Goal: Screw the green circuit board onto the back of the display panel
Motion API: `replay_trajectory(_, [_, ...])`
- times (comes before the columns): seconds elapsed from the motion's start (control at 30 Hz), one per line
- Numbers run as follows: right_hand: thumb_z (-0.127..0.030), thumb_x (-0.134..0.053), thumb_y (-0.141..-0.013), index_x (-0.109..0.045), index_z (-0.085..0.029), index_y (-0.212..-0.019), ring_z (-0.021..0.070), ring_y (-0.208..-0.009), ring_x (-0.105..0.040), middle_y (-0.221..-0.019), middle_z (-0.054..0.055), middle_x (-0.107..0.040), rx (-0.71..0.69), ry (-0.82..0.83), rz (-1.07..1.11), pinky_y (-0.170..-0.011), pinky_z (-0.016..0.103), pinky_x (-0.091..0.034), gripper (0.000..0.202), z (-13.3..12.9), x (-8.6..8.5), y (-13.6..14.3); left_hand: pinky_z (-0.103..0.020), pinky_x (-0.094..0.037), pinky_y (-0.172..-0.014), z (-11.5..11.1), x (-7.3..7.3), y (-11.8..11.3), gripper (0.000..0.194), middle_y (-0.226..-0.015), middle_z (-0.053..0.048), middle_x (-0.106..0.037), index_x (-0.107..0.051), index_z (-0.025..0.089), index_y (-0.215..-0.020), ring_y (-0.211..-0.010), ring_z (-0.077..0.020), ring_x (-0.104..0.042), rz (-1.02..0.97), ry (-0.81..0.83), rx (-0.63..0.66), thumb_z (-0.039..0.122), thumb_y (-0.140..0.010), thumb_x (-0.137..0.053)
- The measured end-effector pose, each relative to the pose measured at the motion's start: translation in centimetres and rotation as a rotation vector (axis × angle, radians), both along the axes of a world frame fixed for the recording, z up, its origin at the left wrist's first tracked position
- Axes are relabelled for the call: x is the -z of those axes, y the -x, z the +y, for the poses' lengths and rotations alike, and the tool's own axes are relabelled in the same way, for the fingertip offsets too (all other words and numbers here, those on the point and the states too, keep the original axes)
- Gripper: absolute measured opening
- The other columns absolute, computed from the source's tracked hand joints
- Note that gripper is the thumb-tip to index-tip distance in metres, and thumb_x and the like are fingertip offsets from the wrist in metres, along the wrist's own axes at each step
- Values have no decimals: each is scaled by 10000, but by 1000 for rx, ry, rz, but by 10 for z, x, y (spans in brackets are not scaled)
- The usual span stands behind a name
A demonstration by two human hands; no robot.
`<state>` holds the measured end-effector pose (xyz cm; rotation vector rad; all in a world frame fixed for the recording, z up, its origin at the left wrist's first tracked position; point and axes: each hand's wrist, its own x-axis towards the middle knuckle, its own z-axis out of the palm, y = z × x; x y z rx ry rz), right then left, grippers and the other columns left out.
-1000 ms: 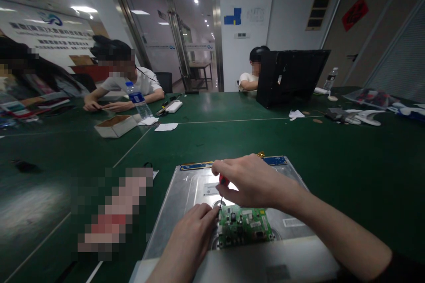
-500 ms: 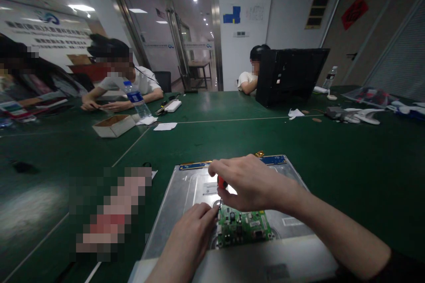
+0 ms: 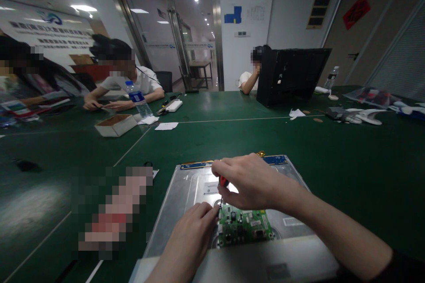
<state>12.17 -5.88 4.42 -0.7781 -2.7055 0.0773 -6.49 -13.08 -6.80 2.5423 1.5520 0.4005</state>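
Observation:
A red-handled screwdriver [image 3: 223, 181] is gripped from above in my right hand [image 3: 254, 181], its thin shaft pointing down. The tip meets the upper left corner of a green circuit board [image 3: 245, 225]. My left hand [image 3: 195, 225] is closed, with its fingertips at that same corner beside the tip. What those fingers pinch, if anything, is hidden. The board sits on the silver metal back of a flat display panel [image 3: 169, 203]. Along the panel's far edge runs a narrow blue circuit strip [image 3: 275, 159], partly covered by my right hand.
The green table [image 3: 348, 163] carries a small open box [image 3: 116, 126], a water bottle [image 3: 136, 97], paper scraps [image 3: 166, 126] and a black monitor-like casing [image 3: 292, 75]. White gloves [image 3: 361, 116] lie at the right. Several people sit across the table. A blurred-out pinkish item [image 3: 116, 208] lies left of the panel.
Both hands hold nearly the same places, and the screwdriver's red handle looks slightly turned in my right hand. Across the table, a person behind the casing has raised a hand towards the head.

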Motion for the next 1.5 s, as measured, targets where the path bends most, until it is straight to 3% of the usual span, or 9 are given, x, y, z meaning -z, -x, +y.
replay_trajectory(0.17, [-391, -520, -893, -503, -205, -872, 127, -608, -532, -764, -3, -663, 20, -2, -8, -510, 278, -183, 188, 1, 1, 0, -317, -484, -666, 0, 0, 1, 313, -913, -85, -630, -594, 158, -1139, -808, -233, -615, -3, 9, 11, 81, -888, -424])
replay_trajectory(0.37, [-212, -495, -821, -500, -178, -954, 121, -612, -521, -849, 23, -660, 12, 17, 4, -510, 277, -208, 137, 0, 1, 0, -313, -487, -678, 0, -3, -2, 303, -916, -75, -627, -598, 175, -1109, -822, -225, -614, -4, 50, -5, 75, -883, -421])
replay_trajectory(0.57, [-369, -556, -866, -502, -197, -906, 141, -656, -573, -839, 8, -685, 5, 34, 17, -518, 282, -212, 185, 2, 1, -1, -319, -485, -679, 0, 0, 0, 306, -932, -78, -624, -587, 173, -1128, -817, -224, -612, -6, 17, -1, 89, -894, -409])
replay_trajectory(0.7, [-265, -512, -865, -508, -195, -930, 137, -642, -566, -845, 16, -687, 21, 8, -7, -516, 285, -210, 95, 1, 1, -1, -309, -475, -670, -2, 1, 1, 326, -932, -76, -622, -560, 184, -1190, -820, -220, -605, -3, -15, 8, 118, -917, -394])
replay_trajectory(0.87, [-197, -493, -809, -490, -176, -978, 125, -633, -544, -867, 14, -666, -18, 30, 13, -506, 278, -235, 170, -1, 0, -2, -307, -475, -660, -1, 1, 2, 330, -920, -79, -623, -571, 184, -1177, -807, -215, -599, -21, -28, 14, 120, -918, -377])
replay_trajectory(1.1, [-389, -533, -888, -511, -203, -910, 146, -660, -581, -834, 13, -685, 3, 35, -9, -521, 279, -223, 188, 1, -1, -3, -316, -483, -663, 0, 1, 1, 312, -917, -84, -629, -590, 173, -1140, -800, -222, -602, -25, -22, 8, 122, -902, -395])
replay_trajectory(1.27, [-252, -497, -869, -510, -186, -916, 126, -616, -540, -822, 9, -666, 18, 3, -10, -515, 280, -214, 82, 0, -2, -2, -305, -479, -656, -2, -4, -1, 310, -896, -73, -625, -593, 181, -1131, -785, -212, -602, -32, -24, 8, 111, -892, -408])
replay_trajectory(1.37, [-206, -504, -829, -500, -174, -963, 126, -629, -542, -862, 12, -661, 6, 18, -3, -515, 276, -232, 138, -1, -3, -3, -304, -484, -651, -2, -6, -2, 293, -893, -71, -622, -602, 181, -1103, -781, -211, -603, -34, -5, 0, 106, -890, -415])
replay_trajectory(1.5, [-388, -572, -855, -500, -183, -962, 143, -660, -574, -851, 5, -676, -16, 65, -9, -519, 272, -228, 242, 0, -2, -2, -349, -503, -717, -2, -6, -2, 294, -946, -82, -624, -596, 174, -1108, -838, -229, -606, -38, 13, 1, 96, -889, -416])
